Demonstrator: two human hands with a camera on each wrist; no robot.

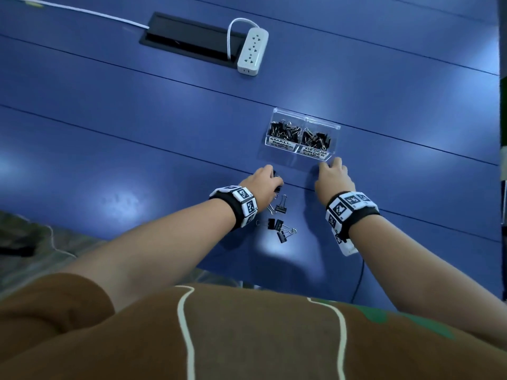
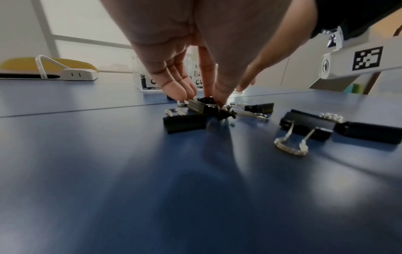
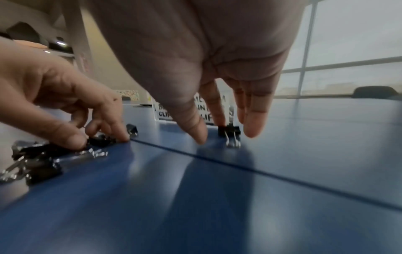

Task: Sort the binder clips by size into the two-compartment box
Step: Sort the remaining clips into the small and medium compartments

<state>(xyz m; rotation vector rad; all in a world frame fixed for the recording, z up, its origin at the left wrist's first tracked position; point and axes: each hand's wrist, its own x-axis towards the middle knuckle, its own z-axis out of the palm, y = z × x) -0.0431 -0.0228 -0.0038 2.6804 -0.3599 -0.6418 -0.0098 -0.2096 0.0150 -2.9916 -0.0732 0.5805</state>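
Observation:
A clear two-compartment box stands on the blue table, its left half labelled small and its right half medium, each holding black binder clips. Several loose black clips lie in front of it. My left hand hovers over the far end of that pile; in the left wrist view its thumb and index finger pinch one black clip that sits on the table. My right hand is just in front of the medium half, fingers straight and pointing down. Its index finger touches a small clip lying on the table.
A white power strip and a black cable hatch lie at the far side of the table. A larger clip lies to the right of my left hand. The table's near edge runs just below my forearms.

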